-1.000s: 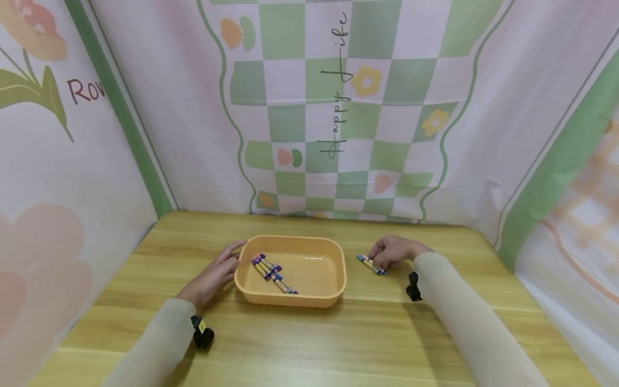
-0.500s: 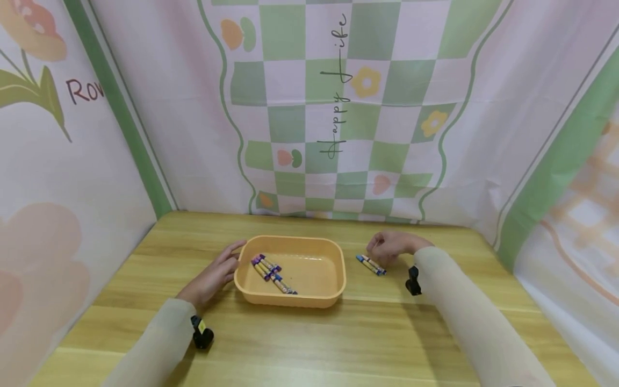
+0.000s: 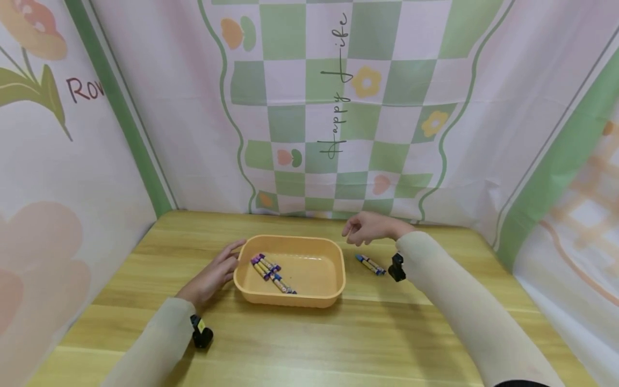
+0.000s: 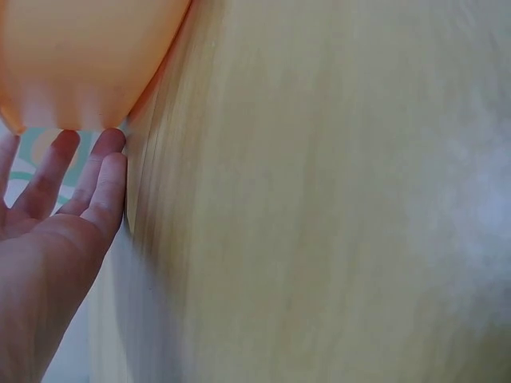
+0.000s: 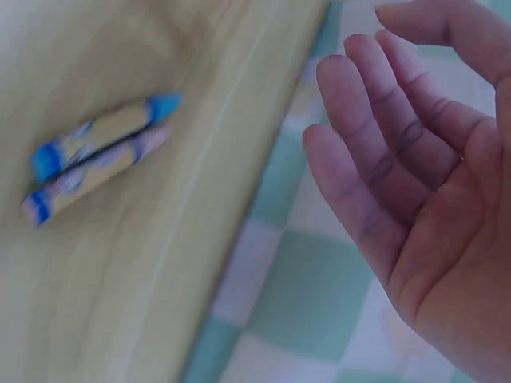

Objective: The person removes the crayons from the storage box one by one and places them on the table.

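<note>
My left hand (image 3: pixel 211 277) rests its extended fingertips against the left side of a shallow orange-yellow plastic tray (image 3: pixel 314 302); in the left wrist view the fingers (image 4: pixel 102 179) meet the tray wall (image 4: pixel 76 60). Several crayons (image 3: pixel 267 267) with purple or blue ends and yellowish wrappers lie at the tray's left part. To the right of the tray, two crayons (image 3: pixel 371 265) lie side by side on the table. My right hand (image 3: pixel 371 228) hovers behind and above that pair, its fingers loosely bent. The right wrist view shows its palm (image 5: pixel 447 239) with nothing in it and a blue-tipped crayon (image 5: pixel 104 137).
A wood-grain table (image 3: pixel 309 344) carries everything. Behind it hangs a green-and-white checked cloth (image 3: pixel 319 118), with printed cloth on both sides as well. Small black cameras sit at the left cuff (image 3: pixel 201 333) and the right cuff (image 3: pixel 397 267).
My right hand, earlier with its fingers at the two crayons, has lifted off them and moved left and toward the back. The crayons, the tray and my left hand stay put.
</note>
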Demonstrator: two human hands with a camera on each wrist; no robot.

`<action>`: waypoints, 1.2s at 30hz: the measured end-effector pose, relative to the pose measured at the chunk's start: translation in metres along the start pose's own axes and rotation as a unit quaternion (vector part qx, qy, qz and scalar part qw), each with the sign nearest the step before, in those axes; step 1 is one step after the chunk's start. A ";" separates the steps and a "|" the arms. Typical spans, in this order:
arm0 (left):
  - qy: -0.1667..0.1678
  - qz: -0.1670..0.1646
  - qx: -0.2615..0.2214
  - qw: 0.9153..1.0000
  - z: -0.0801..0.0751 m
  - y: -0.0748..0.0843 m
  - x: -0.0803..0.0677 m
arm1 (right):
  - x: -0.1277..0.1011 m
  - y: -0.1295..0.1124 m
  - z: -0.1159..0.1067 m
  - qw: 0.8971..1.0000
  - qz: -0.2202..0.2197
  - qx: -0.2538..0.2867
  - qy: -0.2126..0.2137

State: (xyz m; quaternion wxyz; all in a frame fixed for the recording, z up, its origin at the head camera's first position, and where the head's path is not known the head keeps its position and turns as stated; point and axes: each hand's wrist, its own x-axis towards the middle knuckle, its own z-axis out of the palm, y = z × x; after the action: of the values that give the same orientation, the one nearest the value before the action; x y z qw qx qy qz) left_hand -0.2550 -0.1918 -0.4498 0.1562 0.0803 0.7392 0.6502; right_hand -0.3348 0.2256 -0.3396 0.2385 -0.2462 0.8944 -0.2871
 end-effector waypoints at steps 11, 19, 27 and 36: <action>-0.004 0.006 0.000 1.000 0.000 -0.001 0.001 | 0.033 -0.058 0.019 0.998 -0.025 -0.020 -0.055; 0.000 0.001 0.007 1.000 0.000 0.000 -0.001 | 0.057 -0.079 0.049 0.993 -0.027 -0.001 -0.114; -0.004 0.003 0.010 1.000 -0.002 0.000 -0.001 | 0.081 -0.087 0.081 0.987 -0.008 -0.011 -0.159; -0.005 0.013 -0.005 1.000 -0.001 0.000 -0.001 | 0.094 -0.087 0.098 0.980 0.055 0.037 -0.189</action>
State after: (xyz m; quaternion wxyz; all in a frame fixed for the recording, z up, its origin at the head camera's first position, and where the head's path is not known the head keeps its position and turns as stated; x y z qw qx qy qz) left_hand -0.2545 -0.1929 -0.4495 0.1522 0.0922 0.7340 0.6554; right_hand -0.3250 0.0700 -0.3820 0.4278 -0.2375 0.8341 -0.2547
